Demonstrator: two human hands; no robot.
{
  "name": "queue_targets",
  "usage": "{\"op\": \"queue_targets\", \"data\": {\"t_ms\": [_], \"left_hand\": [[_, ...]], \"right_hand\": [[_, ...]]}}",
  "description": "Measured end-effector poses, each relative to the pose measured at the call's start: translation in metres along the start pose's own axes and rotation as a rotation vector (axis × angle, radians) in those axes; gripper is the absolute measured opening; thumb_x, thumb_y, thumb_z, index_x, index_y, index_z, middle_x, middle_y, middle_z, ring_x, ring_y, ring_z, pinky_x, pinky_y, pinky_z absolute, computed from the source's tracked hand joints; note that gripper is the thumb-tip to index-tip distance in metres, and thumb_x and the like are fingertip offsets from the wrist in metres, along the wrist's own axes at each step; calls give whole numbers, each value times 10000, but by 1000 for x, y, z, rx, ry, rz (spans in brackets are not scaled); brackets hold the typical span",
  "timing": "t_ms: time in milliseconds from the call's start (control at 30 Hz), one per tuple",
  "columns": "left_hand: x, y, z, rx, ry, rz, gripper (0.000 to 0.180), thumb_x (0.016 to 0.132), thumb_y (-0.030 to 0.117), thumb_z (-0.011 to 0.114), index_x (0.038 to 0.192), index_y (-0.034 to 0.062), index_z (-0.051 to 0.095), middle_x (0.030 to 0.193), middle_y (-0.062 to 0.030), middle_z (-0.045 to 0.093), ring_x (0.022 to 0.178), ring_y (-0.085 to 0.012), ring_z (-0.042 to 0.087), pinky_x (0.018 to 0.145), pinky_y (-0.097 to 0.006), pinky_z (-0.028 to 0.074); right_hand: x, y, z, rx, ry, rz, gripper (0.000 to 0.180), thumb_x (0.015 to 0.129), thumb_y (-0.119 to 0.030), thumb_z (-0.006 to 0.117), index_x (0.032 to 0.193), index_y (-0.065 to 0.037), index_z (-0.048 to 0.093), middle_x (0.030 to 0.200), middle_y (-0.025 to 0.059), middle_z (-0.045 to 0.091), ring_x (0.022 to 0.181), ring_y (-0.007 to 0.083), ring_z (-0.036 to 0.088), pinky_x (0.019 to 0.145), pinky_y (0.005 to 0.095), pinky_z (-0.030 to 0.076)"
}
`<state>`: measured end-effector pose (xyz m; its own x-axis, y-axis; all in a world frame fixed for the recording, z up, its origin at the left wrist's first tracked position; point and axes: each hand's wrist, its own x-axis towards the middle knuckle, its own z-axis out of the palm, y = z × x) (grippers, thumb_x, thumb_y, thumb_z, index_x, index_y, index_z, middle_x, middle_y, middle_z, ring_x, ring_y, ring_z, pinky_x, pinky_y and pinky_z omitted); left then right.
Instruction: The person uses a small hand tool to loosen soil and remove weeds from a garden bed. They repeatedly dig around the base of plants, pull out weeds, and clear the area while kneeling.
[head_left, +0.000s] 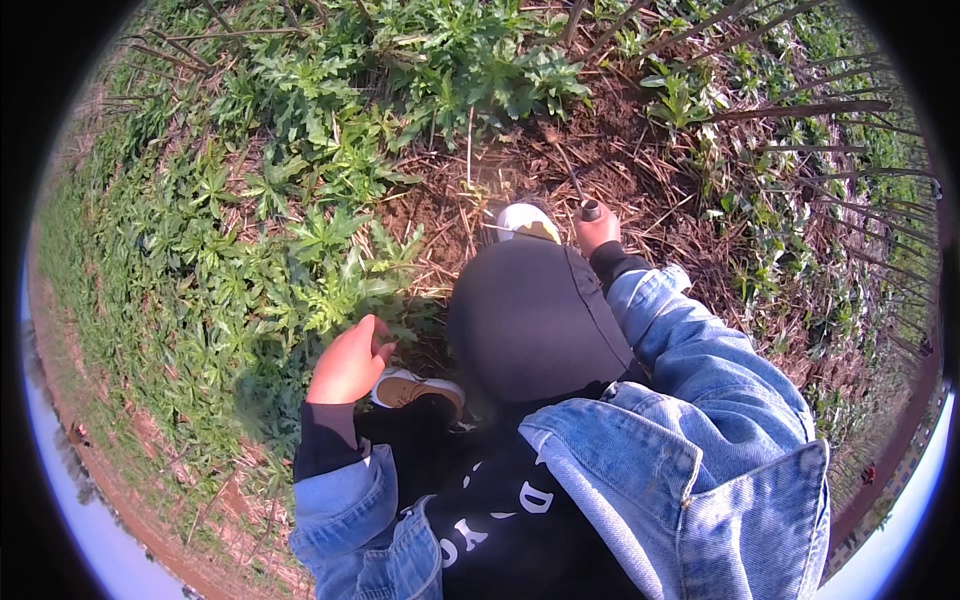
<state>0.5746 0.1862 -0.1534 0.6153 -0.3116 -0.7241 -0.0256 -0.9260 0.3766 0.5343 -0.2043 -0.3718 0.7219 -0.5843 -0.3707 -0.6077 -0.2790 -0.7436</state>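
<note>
the left hand (350, 362) sits at about 8 o'clock from the raised knee, fingers curled loosely inward and closing on the leaves of a green weed (335, 290); whether stems are actually pinched cannot be told, since the fingertips are hidden among the leaves. the right hand (597, 230) is at 1 o'clock from the knee, wrapped tight around the dark handle of a small digging tool (588, 208), whose thin shaft (567, 172) runs up and away toward 11 o'clock into bare soil (610, 140) strewn with dry stalks.

the weed stands just beside the left hand at 12 o'clock from it, part of a dense green patch filling the left half of the view. a shoe (418, 388) rests on the ground just right of the left hand; a second shoe (528, 222) shows beyond the knee, close to the tool hand.

procedure, as judged from this posture:
- gather the stems low, near the ground, not the leaf tips, so they do not tear off.
- bring the tool point in beside the root, angled away from the near shoe.
- loosen the soil first, then pull steadily.
- keep the left fingers clear of the tool's path.

containers: no bucket, bag or basket is visible in this view.
</note>
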Motion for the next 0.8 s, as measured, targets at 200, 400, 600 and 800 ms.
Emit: {"op": "queue_targets", "data": {"t_ms": [200, 400, 600, 800], "left_hand": [[10, 2, -1, 49, -8, -24, 264, 832, 167, 645, 1028, 38, 526, 786, -126, 606, 734, -275, 600, 659, -370, 470], [12, 8, 2, 1, -8, 63, 239, 832, 139, 639, 1020, 39, 530, 795, -113, 604, 741, -247, 600, 656, -356, 468], [-1, 8, 0, -5, 26, 27, 232, 816, 121, 640, 995, 26, 528, 781, -135, 607, 728, -287, 601, 646, -379, 468], [2, 4, 14, -75, -93, 10, 238, 808, 138, 644, 993, 32, 537, 780, -133, 608, 738, -297, 602, 648, -389, 469]], "right_hand": [[34, 11, 32, 14, 17, 1, 348, 796, -138, 614, 1130, -39, 617, 869, 122, 678, 791, 165, 647, 731, 289, 501], [55, 30, 20, 135, -89, -39, 352, 804, -119, 600, 1151, -62, 608, 749, 71, 640, 671, 141, 608, 655, 291, 498], [7, 36, -2, -67, -97, -24, 448, 788, -170, 651, 1215, -66, 569, 988, 86, 676, 879, 153, 648, 797, 279, 499], [109, -43, 43, -33, 70, -18, 188, 750, -201, 657, 819, -29, 622, 721, 95, 645, 639, 151, 599, 632, 334, 489]]}}
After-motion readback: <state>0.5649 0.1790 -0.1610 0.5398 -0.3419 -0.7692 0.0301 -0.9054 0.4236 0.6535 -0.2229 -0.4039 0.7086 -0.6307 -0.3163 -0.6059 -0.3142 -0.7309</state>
